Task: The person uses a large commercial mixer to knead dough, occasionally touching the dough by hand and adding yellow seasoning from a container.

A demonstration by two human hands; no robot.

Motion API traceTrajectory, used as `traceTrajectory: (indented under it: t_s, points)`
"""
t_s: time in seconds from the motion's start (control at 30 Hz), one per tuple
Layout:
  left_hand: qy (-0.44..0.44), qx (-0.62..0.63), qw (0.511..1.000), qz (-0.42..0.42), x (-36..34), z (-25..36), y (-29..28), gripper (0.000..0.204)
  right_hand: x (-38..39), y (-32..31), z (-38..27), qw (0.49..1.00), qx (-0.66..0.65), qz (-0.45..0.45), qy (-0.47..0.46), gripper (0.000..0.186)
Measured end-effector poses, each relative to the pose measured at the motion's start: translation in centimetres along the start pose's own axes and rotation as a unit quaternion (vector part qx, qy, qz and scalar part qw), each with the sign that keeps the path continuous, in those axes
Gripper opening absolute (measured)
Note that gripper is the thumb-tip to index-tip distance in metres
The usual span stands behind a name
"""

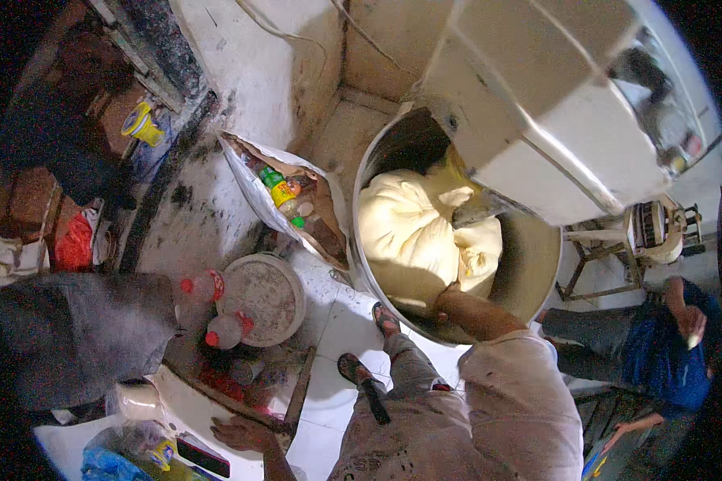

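Reaching down into the big steel mixer bowl, the right hand meets the lower edge of the dough; the fingers are buried behind the dough and the bowl's rim, so whether they are spread or curled cannot be told. Only the forearm shows clearly, coming up from the pale sleeve. Over at the lower left, the left hand rests flat with fingers spread on the edge of a white counter, well apart from the bowl.

That dough is a pale yellow, smooth, heavy mass, folded in thick lobes and filling the left half of the bowl, with bare metal showing to its right. Its upper part runs under the cream-coloured mixer housing, where the mixing arm dips into it.

Beside the bowl, to its left, stands an open sack stuffed with bottles. Nearer the left hand sit a dusty round lid and two clear, red-capped bottles. Another person in blue sits at the right edge, partly cut off.
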State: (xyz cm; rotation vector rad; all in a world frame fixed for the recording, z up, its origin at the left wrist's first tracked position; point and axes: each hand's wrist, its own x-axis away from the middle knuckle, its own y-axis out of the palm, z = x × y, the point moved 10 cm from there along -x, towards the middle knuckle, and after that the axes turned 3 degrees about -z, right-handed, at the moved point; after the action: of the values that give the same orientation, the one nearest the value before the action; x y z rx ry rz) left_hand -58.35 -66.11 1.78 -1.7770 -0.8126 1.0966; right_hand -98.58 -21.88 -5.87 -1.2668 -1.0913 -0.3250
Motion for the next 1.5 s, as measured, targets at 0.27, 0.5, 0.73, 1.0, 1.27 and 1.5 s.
traceTrajectory:
  t_s: [0.27,0.5,0.73,1.0,1.27,1.5]
  points:
    - [-0.024,0.017,0.998,-0.055,-0.4,1.5,-3.2,0.054,9.1,-5.2,-5.1,0.999,-0.032,0.019,-0.010,0.029]
    - [-0.030,-0.033,0.996,-0.077,-0.4,1.3,-1.7,0.052,13.2,-9.8,-5.2,0.969,-0.157,0.185,-0.032,0.028]
    - [-0.013,-0.081,0.996,-0.026,-0.5,1.5,-2.4,0.049,10.4,-6.0,-4.1,0.983,-0.125,0.122,-0.049,0.037]
    - [-0.046,-0.069,0.996,-0.044,-0.1,-0.3,0.1,0.049,9.8,-10.3,-5.8,0.943,-0.120,0.281,-0.136,0.022]
    - [-0.044,-0.126,0.987,-0.085,0.0,-0.8,2.1,0.052,17.2,-16.9,-8.4,0.869,-0.242,0.389,-0.185,0.024]
    - [-0.025,0.004,0.998,-0.053,-0.6,1.3,-1.8,0.054,21.4,-16.3,-7.2,0.794,-0.312,0.495,-0.165,0.022]
